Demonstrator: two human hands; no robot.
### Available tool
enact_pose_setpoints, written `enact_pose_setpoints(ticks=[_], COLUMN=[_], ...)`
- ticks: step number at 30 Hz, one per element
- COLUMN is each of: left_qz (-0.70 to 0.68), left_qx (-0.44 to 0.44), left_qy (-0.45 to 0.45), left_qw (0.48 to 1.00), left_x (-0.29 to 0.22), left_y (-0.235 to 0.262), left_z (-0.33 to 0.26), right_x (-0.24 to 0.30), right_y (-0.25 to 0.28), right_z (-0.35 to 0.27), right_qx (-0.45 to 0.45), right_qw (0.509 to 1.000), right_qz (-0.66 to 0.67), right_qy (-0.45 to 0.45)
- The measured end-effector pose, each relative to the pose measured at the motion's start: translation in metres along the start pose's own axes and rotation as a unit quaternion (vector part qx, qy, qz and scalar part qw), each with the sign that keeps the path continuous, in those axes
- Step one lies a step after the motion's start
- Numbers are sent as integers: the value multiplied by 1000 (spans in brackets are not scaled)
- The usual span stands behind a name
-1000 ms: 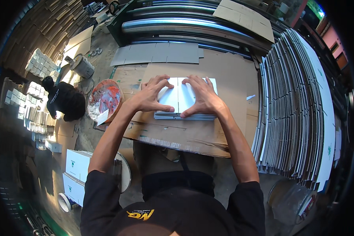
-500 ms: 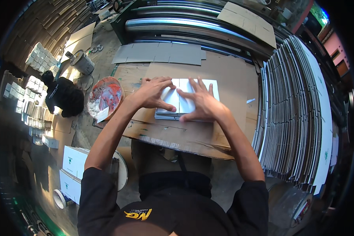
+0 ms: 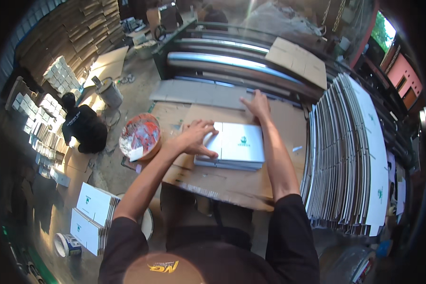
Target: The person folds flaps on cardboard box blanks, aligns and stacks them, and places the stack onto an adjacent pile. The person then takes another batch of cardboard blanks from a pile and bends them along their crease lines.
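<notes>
A small stack of white folded cartons (image 3: 241,143) with a green print lies on the cardboard-covered table in front of me. My left hand (image 3: 199,138) rests on the stack's left side, thumb and fingers spread apart. Beyond the stack, a long grey slotted cardboard sheet (image 3: 201,94) lies along the table's far edge, its outline slightly blurred. At that sheet's right end is my right hand (image 3: 257,105), with thumb and fingers closed on the edge. Part of the grip is hidden by the hand itself.
A machine with metal rollers (image 3: 217,60) stands behind the table. An orange basin (image 3: 141,136) with messy contents is at left. Tall stacked cardboard sheets (image 3: 338,161) line the right. White carton stacks (image 3: 91,215) sit at lower left; a co-worker (image 3: 84,128) crouches farther left.
My right hand has left the white stack and reached away to the grey sheet's right end. My left hand stays on the stack. The whole view has shifted, showing more of the background.
</notes>
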State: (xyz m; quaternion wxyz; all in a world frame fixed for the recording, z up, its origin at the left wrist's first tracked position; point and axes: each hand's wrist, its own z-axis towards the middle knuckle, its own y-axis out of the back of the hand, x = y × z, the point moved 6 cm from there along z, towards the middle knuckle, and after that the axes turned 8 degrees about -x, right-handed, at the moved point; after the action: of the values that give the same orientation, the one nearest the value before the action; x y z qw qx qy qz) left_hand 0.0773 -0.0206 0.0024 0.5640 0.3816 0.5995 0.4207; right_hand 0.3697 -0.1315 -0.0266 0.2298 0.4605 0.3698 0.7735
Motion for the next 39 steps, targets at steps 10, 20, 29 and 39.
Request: enact_pose_setpoints(ticks=[10, 20, 29, 39], left_qz=[-25, 1, -176, -67], left_qx=[-14, -110, 0, -239], left_qy=[33, 2, 25, -178], left_qw=[999, 994, 984, 952], left_x=[9, 14, 15, 13], left_y=[0, -19, -38, -36], left_z=[-18, -27, -37, -44], right_x=[26, 11, 5, 89], right_y=[-19, 128, 200, 84], right_z=[17, -76, -136, -193], right_qx=[83, 63, -61, 335], right_qw=[995, 707, 958, 928], right_qz=[-48, 704, 281, 24], right_qy=[3, -37, 5, 163])
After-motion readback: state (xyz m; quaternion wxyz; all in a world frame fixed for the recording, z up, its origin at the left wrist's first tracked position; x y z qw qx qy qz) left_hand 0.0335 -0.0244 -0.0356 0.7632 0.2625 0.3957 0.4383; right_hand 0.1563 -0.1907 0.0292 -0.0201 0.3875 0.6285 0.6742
